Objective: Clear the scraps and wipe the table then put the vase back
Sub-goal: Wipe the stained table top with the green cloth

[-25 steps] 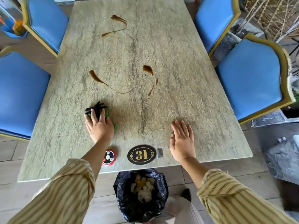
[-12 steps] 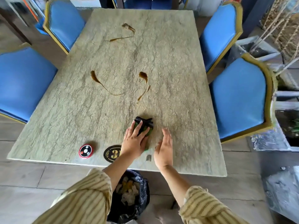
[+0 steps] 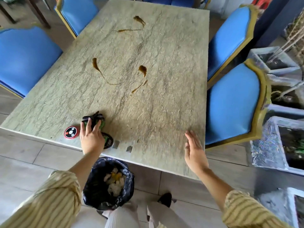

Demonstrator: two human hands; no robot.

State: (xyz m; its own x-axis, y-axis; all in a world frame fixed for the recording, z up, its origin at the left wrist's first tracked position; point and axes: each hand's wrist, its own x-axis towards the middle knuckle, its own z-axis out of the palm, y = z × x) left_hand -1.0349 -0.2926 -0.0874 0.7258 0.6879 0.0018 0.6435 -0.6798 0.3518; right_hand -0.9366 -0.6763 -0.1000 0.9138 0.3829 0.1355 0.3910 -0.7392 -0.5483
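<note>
My left hand (image 3: 91, 139) presses a crumpled green and black cloth (image 3: 95, 119) onto the stone table (image 3: 172, 99), near the front edge on the left. Flat and with straight fingers, my right hand (image 3: 194, 150) lies at the table's front right corner and holds nothing. Brown sauce streaks mark the tabletop: one at centre left (image 3: 96, 65), one at the centre (image 3: 142, 69) and two at the far end (image 3: 139, 19). Below the front edge a black bin bag (image 3: 98, 193) holds pale and yellow scraps. No vase is in view.
A red and black call button (image 3: 71, 132) lies just left of the cloth. A black oval number plate (image 3: 108, 142) is half hidden under my left hand. Blue chairs stand at the left (image 3: 24, 60) and right (image 3: 233, 102). Grey planters (image 3: 269, 145) crowd the right side.
My left hand swept the cloth from the middle of the front edge back left, next to the call button. My right hand slid right to the table's corner.
</note>
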